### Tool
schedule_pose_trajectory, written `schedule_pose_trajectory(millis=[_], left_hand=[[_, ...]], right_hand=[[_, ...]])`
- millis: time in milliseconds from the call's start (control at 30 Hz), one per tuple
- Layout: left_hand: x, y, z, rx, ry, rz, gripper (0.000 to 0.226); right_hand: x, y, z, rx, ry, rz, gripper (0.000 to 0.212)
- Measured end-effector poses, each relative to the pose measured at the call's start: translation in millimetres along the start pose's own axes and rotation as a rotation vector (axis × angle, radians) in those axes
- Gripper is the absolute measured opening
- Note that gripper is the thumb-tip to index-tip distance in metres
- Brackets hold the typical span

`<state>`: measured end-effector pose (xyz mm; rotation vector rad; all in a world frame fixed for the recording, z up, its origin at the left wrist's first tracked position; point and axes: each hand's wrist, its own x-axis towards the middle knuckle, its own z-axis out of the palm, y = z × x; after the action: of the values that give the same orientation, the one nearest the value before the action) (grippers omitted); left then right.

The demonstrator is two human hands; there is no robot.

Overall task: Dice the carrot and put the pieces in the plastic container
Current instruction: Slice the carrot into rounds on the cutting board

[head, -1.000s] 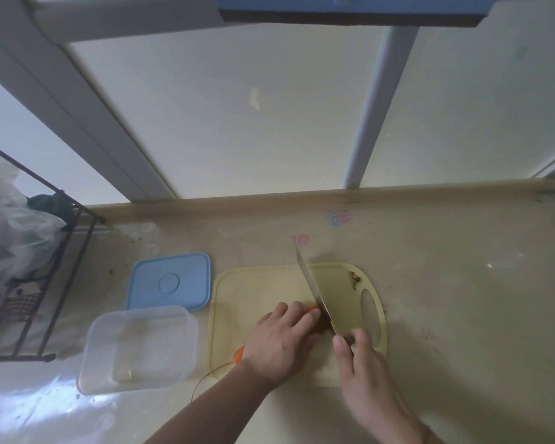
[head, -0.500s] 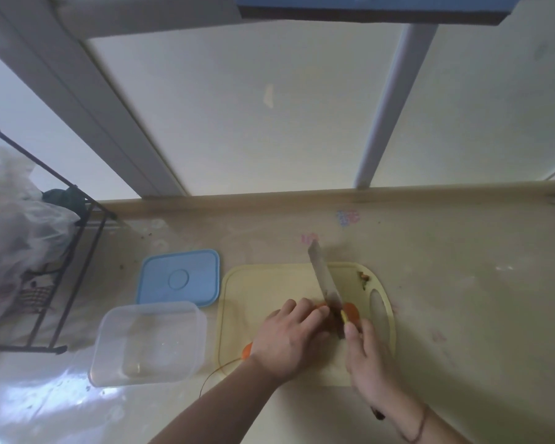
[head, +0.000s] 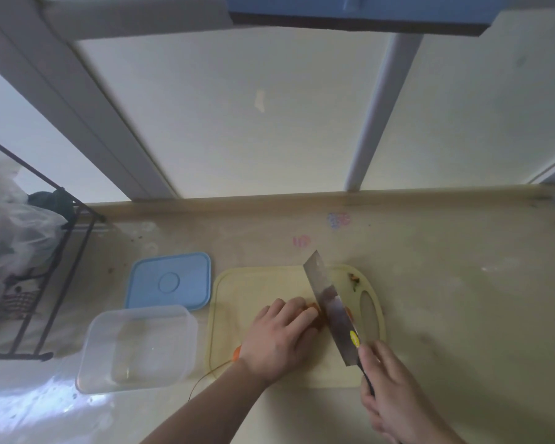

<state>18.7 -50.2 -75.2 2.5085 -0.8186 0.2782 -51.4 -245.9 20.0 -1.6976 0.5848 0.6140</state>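
The carrot (head: 236, 353) lies across the yellow cutting board (head: 247, 283); only its thin tip and a bit of orange near my fingertips show. My left hand (head: 281, 338) lies over the carrot with fingers curled down on it. My right hand (head: 394, 392) grips the dark handle of a wide cleaver (head: 329, 304), whose blade stands tilted just right of my left fingertips. The clear plastic container (head: 138, 347) sits left of the board with no carrot pieces visible inside.
A blue lid (head: 169, 280) lies behind the container. A black wire rack (head: 50, 277) with plastic bags stands at the far left. Small scraps (head: 354, 279) rest on the board's far right corner. A raised ledge and window frame run along the counter's back.
The cleaver has lifted and tilted, showing more of its flat side. My right hand has slid back toward me along the handle. My left hand stays on the carrot.
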Motion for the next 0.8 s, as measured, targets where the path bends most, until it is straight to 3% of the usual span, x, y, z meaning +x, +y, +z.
schedule_pose_trajectory(millis=[267,467,800], left_hand=[[-3.2,1.7,2.0,0.030,0.014,0.032,0.020],[-3.1,4.2,2.1,0.034,0.009,0.025,0.021],[-4.7,3.3,4.8,0.010,0.016,0.063,0.016]], right_hand=[[-12.9,5.0,8.0,-0.365,0.122,-0.204,0.022],[-17.4,8.2,16.7,-0.398,0.152,-0.219,0.024],[-1.1,-10.8,16.7,-0.409,0.042,-0.241,0.022]])
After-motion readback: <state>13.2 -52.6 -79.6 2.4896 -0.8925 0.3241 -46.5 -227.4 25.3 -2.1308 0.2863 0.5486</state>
